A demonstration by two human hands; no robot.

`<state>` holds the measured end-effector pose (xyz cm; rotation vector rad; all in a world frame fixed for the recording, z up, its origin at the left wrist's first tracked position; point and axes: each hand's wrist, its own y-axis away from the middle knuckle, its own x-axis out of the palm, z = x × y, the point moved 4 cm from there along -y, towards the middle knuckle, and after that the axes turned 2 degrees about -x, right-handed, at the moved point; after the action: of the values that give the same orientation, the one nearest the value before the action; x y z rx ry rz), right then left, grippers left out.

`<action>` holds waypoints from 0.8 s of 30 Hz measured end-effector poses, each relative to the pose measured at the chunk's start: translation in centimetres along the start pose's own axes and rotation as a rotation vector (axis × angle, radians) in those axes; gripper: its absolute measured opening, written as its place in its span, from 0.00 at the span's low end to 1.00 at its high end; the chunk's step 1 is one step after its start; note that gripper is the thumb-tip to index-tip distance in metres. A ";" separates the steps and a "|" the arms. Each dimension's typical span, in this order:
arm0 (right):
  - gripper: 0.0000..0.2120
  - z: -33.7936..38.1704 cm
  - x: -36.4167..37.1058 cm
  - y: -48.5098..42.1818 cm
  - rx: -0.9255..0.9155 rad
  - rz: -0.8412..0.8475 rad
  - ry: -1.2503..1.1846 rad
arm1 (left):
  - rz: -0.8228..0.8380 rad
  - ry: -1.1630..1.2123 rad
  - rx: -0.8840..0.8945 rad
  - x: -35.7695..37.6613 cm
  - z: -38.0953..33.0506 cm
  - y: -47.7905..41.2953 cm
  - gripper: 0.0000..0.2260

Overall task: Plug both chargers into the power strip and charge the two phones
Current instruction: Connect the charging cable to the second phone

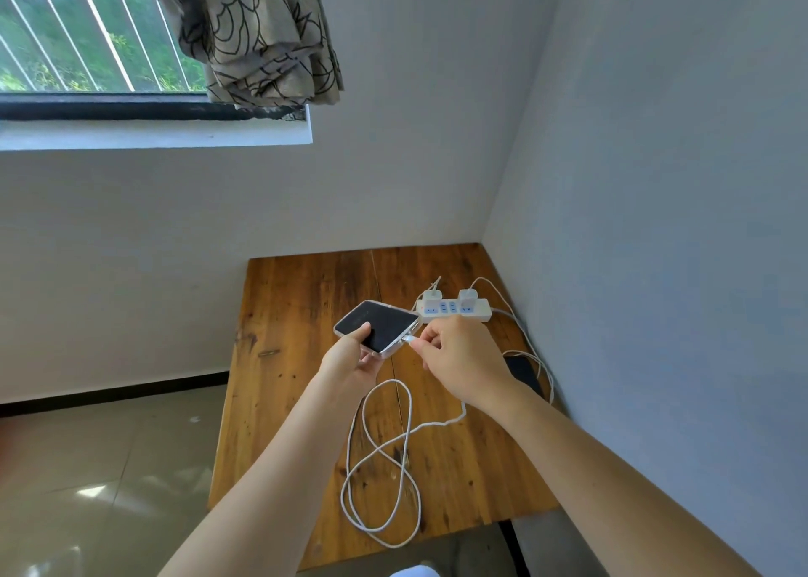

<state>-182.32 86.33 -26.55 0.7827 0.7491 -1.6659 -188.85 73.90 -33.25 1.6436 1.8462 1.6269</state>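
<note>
above the table (280,401), left hand (354,358) grips the phone (377,325), right hand (459,358) pinches the cable plug (407,339) at its port.

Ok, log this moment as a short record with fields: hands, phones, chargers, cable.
left hand: holds the raised phone, screen dark
right hand: pinches the cable plug at the raised phone's edge; whether seated, cannot tell
second phone: flat on the wooden table, partly hidden by the right hand
chargers: two white ones in the power strip
cable: loose loops on the table
</note>
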 end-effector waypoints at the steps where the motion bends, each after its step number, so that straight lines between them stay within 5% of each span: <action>1: 0.07 0.0 0.0 -0.1 -0.004 -0.007 0.010 | -0.005 -0.007 0.004 0.0 0.0 -0.2 0.17; 17: 0.10 -0.7 0.0 -1.2 0.042 -0.035 -0.012 | -0.026 -0.098 0.054 1.0 0.2 -1.9 0.10; 24: 0.09 -3.1 0.5 -1.1 0.308 0.212 -0.434 | 0.015 -0.158 0.037 1.3 -0.1 -1.9 0.14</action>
<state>-183.10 88.75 -28.66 0.6501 0.1037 -1.6944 -190.51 75.23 -34.08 1.7504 1.8007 1.4306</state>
